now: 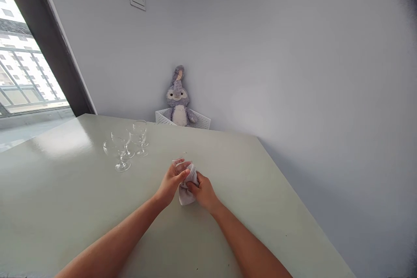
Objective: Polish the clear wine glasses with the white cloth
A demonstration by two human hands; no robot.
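Left hand (170,181) curls round a glass (178,162) over the table (257,200), right hand (204,189) pinching a cloth (186,197) against it, wiping seemingly unfinished; four more glasses (122,139) stand leftward, wiped or not unclear.

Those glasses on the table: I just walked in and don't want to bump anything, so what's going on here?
A person holds a clear glass in the left hand and a pale cloth in the right hand, with the cloth against the glass. Four stemmed glasses stand upright in a group on the table, ahead and to the left. Beyond the far edge, a plush toy sits in a white basket.
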